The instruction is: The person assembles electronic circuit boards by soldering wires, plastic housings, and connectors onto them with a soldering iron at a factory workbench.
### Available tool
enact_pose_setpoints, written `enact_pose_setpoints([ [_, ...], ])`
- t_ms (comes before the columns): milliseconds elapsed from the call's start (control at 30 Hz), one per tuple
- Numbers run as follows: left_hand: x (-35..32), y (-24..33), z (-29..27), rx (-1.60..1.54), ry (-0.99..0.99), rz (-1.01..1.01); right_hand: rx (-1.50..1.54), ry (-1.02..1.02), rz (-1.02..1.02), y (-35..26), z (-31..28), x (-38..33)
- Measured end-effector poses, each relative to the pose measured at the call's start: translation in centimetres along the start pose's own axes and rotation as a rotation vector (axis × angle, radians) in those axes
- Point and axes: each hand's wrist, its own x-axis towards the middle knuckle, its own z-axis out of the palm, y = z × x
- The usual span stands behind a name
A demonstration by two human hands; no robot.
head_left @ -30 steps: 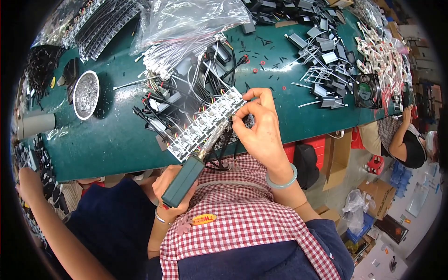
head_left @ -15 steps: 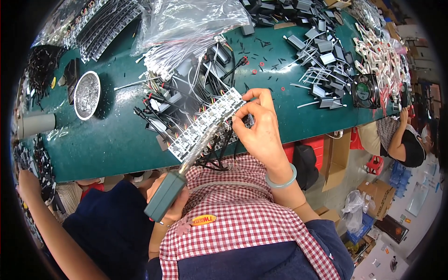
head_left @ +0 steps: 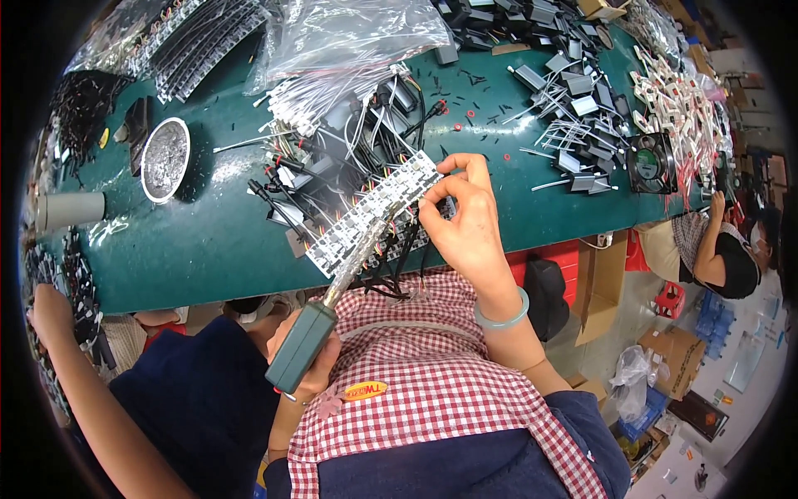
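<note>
Head view looking down at a person in a red-and-white checked apron point(head_left: 432, 399), seated at a green table point(head_left: 208, 266); clock directions are taken from the middle of the picture. A white circuit-board strip point(head_left: 370, 218) lies at 11 o'clock, close to the centre, slanting up toward 1 o'clock on a heap of black connectors and pale cables point(head_left: 287, 104).

At 7 o'clock, the left hand point(head_left: 322, 368) has its fingers wrapped around the boxy dark green handle of a tool point(head_left: 301, 348). The tool's silver shaft points toward 1 o'clock, across the strip's near edge; whether its tip touches cannot be told.

At 2 o'clock, near the centre, the right hand point(head_left: 467, 218) has thumb and forefinger pinched together at the strip's far end; what sits between them is too small to tell. A pale green bangle point(head_left: 503, 320) circles that wrist.

Farther out, a white bowl point(head_left: 165, 162) with silvery contents stands at 10 o'clock, a clear plastic bag point(head_left: 357, 33) just before 12, grey housings point(head_left: 582, 104) at 2, and a black fan point(head_left: 653, 164) between 2 and 3. A co-worker's bare arm point(head_left: 112, 407) enters at 8.
</note>
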Motion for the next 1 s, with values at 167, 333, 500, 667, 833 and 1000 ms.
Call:
enact_pose_setpoints([
  [167,-0.4,-0.1,-0.3,0.042,-0.033,0.036,0.01,0.018,-0.015,-0.1,0.0,-0.1],
  [333,-1.0,0.3,-0.1,0.031,0.01,0.005,-0.027,0.017,-0.043,0.3,-0.4,-0.3],
  [500,-1.3,0.4,-0.6,0.083,-0.012,-0.013,0.165,0.095,0.022,0.0,-0.1,-2.0],
  [667,-2.4,-0.1,-0.3,-0.027,0.031,-0.156,0.216,0.177,-0.084,1.0,1.7,-3.8],
  [833,-1.6,0.5,-0.6,0.029,-0.021,-0.089,0.167,0.207,-0.118,0.8,2.5,-3.8],
  [1000,-2.2,0.2,-0.2,-0.053,0.062,-0.085,0.178,0.179,-0.092,0.8,2.5,-4.0],
])
